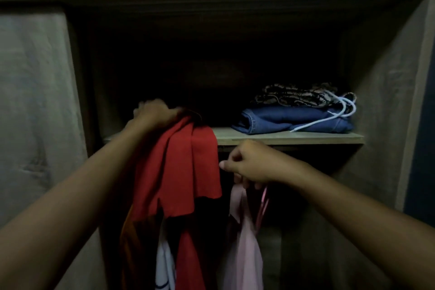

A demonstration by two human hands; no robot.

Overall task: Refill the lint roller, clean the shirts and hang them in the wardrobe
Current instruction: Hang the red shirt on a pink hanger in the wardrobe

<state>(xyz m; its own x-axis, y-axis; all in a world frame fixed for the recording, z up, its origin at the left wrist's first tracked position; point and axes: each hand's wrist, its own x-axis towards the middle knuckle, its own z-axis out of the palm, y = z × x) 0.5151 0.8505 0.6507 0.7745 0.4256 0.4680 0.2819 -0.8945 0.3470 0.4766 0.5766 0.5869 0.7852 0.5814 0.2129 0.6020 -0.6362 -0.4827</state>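
Note:
I face the open wardrobe (386, 110). My left hand (155, 113) grips the top of a red shirt (181, 169) at shelf height, and the shirt drapes down over the shelf's front edge. Below the shelf, my right hand (247, 162) is curled round the top of a pink garment (244, 240) with its pink hanger (263, 205), which hangs in the lower compartment. A white garment with dark stripes (164, 271) shows beneath the red shirt. No lint roller is in view.
The wooden shelf (294, 136) carries folded blue jeans (292, 120) with a white cord and a patterned dark garment (294, 95) on top. A closed wardrobe panel (33, 101) stands at the left. The upper compartment's back is dark.

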